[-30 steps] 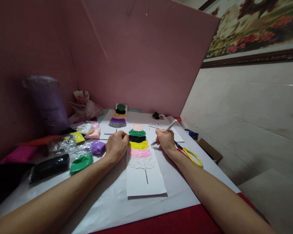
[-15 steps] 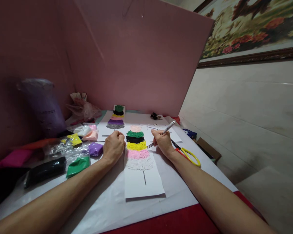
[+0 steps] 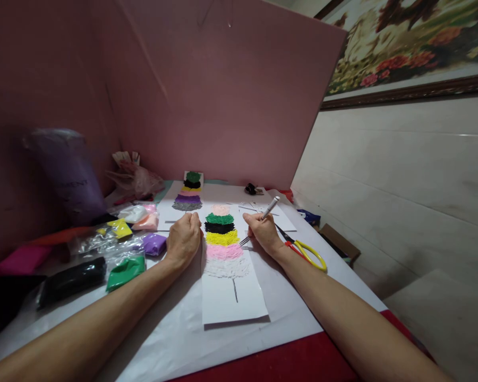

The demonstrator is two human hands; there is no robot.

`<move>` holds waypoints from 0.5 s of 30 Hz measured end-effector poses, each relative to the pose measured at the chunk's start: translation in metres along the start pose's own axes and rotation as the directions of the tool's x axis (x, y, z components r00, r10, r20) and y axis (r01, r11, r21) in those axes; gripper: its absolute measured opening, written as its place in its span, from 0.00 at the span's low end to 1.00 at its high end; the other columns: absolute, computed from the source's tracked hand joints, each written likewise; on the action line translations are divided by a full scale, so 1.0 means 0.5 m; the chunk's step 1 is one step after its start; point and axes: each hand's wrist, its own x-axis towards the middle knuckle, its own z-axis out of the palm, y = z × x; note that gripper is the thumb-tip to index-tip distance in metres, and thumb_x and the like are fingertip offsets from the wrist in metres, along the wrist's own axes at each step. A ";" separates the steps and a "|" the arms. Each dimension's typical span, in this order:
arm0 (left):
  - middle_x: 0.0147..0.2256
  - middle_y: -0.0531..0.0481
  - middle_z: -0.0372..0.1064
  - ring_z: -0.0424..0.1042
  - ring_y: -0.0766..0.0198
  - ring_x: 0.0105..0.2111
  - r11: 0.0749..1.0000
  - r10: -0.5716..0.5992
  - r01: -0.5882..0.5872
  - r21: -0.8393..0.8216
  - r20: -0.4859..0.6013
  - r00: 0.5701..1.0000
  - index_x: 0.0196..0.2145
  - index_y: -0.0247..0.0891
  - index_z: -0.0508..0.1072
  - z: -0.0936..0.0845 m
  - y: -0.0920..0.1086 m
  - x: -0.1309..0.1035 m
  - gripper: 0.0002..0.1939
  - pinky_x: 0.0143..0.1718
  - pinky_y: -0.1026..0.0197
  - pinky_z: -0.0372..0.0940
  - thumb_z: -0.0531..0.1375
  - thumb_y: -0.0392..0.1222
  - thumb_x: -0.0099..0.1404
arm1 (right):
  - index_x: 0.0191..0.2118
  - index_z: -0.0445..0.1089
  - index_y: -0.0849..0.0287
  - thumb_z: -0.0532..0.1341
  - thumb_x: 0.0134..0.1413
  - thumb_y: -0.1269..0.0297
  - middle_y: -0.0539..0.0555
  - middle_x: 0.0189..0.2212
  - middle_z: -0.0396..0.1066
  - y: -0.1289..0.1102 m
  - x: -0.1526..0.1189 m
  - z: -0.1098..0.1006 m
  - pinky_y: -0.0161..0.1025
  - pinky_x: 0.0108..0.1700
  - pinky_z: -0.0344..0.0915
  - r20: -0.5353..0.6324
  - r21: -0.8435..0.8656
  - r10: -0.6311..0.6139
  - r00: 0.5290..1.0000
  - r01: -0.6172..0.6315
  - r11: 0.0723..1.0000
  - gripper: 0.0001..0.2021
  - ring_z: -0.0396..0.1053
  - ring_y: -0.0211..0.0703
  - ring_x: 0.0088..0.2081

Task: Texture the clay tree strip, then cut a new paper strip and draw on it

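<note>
Drifted slightly leftward since 1 s earlier. Right hand [image 3: 263,232] grasping thin silver fork-tipped tool [image 3: 260,220], tines beside yellow band of white paper strip [image 3: 233,297]. Left hand [image 3: 184,237] clenched, steadying strip. 6 clay bands laid; stem bare.

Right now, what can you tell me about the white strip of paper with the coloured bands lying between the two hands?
The white paper strip lies flat on the white table cover, long side running away from the viewer. It carries stacked fluffy bands: peach, green, black, yellow, pink, white, above a thin dark stem line. The left hand rests at its left edge; the right hand points a metal tool at the yellow band.
</note>
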 end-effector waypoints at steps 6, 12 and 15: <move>0.23 0.50 0.74 0.72 0.57 0.30 0.999 -0.012 0.013 -0.035 0.024 1.000 0.22 0.42 0.66 0.000 0.000 0.000 0.17 0.37 0.59 0.60 0.46 0.47 0.64 | 0.07 0.60 0.57 0.57 0.46 0.57 0.46 0.04 0.54 -0.001 0.000 0.000 0.30 0.15 0.51 -0.002 -0.012 0.009 1.000 -0.009 1.000 0.22 0.52 0.32 0.09; 0.22 0.50 0.74 0.73 0.57 0.30 0.999 -0.009 0.010 -0.044 0.020 1.000 0.21 0.42 0.66 -0.001 0.002 -0.002 0.17 0.36 0.59 0.61 0.47 0.47 0.63 | 0.08 0.61 0.58 0.59 0.47 0.56 0.47 0.05 0.57 0.007 -0.002 0.006 0.30 0.14 0.51 0.028 -0.026 -0.001 1.000 0.001 1.000 0.22 0.53 0.32 0.10; 0.22 0.50 0.74 0.72 0.57 0.30 0.999 -0.009 0.010 -0.036 0.022 1.000 0.21 0.42 0.66 -0.001 0.003 -0.001 0.16 0.35 0.60 0.60 0.47 0.47 0.63 | 0.08 0.62 0.58 0.59 0.48 0.56 0.47 0.06 0.58 0.011 -0.002 0.008 0.30 0.14 0.51 0.038 -0.033 -0.006 0.999 0.008 0.999 0.23 0.53 0.32 0.10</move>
